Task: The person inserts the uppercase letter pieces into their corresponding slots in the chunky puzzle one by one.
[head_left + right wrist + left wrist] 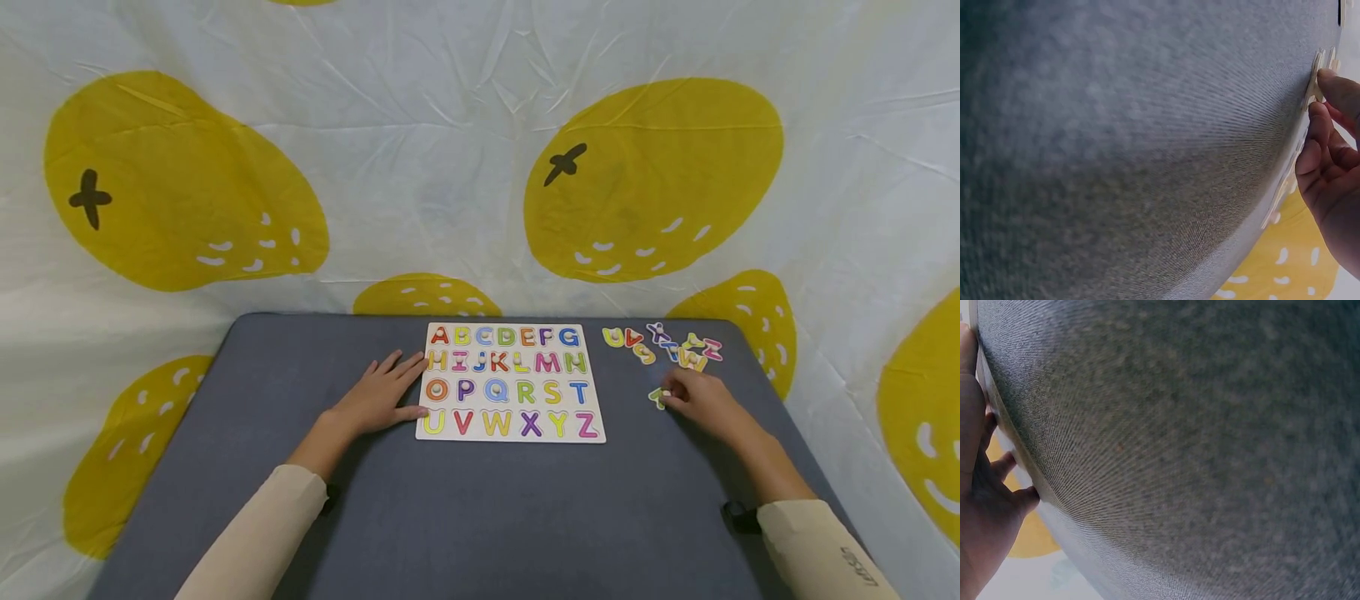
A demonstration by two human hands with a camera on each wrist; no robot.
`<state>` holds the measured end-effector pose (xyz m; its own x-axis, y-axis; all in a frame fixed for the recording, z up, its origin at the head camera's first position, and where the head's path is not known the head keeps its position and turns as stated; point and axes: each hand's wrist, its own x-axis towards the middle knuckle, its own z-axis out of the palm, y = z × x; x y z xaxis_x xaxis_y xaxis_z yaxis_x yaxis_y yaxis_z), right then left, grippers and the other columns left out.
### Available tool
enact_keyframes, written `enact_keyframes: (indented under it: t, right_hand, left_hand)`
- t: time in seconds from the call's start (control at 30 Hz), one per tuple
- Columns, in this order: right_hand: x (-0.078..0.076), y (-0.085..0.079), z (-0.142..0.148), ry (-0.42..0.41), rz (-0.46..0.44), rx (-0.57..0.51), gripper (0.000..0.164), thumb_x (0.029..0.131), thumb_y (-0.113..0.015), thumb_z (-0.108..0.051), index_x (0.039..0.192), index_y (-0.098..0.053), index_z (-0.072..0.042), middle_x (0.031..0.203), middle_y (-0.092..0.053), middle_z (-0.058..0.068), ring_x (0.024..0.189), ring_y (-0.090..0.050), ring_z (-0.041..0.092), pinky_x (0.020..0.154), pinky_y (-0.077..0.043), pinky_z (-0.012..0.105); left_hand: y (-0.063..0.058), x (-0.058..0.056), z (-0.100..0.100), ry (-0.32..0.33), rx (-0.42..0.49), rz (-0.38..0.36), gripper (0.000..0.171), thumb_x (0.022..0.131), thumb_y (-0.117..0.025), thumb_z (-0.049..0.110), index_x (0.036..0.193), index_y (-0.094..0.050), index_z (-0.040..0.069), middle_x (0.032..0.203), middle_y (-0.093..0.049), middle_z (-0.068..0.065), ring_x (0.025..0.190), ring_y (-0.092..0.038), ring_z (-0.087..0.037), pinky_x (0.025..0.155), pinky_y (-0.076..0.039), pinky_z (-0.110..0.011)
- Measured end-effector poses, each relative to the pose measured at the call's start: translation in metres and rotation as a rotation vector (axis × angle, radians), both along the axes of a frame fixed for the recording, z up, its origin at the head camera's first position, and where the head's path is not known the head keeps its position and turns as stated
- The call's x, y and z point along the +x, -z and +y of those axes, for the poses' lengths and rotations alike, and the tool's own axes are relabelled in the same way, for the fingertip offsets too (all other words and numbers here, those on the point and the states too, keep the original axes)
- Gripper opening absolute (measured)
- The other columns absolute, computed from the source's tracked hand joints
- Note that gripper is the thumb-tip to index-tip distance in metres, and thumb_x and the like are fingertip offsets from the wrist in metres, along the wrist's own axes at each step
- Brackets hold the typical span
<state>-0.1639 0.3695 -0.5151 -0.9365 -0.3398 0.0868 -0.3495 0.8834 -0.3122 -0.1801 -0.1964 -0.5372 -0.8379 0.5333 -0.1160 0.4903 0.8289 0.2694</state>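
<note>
A white alphabet puzzle board lies flat on the table, with coloured letters in rows. My left hand rests at its left edge, fingers spread, thumb touching the lower left corner; the left wrist view shows part of this hand. To the right of the board, my right hand pinches a small green letter piece, partly covered by the fingertips. In the right wrist view, thumb and finger of the hand close on the thin piece near the tabletop.
Several loose letter pieces lie beyond my right hand, among them a yellow U, a red V, a yellow W and a pink Z. A lemon-patterned curtain hangs behind the grey table.
</note>
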Motion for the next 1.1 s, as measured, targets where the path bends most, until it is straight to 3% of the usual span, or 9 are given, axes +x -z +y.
enact_keyframes:
  t: [0.53, 1.1]
  right_hand:
    - [0.001, -0.009, -0.005, 0.015, -0.024, -0.012, 0.011, 0.09, -0.079, -0.01, 0.095, -0.072, -0.005, 0.079, -0.068, -0.003, 0.072, -0.059, 0.009, 0.067, -0.051, 0.035]
    - [-0.014, -0.019, -0.077, -0.141, 0.016, -0.045, 0.012, 0.087, -0.081, -0.005, 0.096, -0.072, -0.005, 0.083, -0.065, -0.001, 0.075, -0.054, 0.011, 0.068, -0.05, 0.033]
  left_hand:
    - [-0.001, 0.0, -0.001, 0.003, -0.008, 0.015, 0.092, 0.095, -0.061, 0.065, 0.167, -0.023, 0.021, 0.173, -0.022, -0.002, 0.159, -0.018, -0.041, 0.121, -0.02, -0.071]
    - [-0.002, 0.0, 0.0, -0.002, -0.016, -0.008, 0.093, 0.095, -0.06, 0.066, 0.167, -0.02, 0.021, 0.173, -0.021, -0.002, 0.159, -0.016, -0.041, 0.122, -0.018, -0.07]
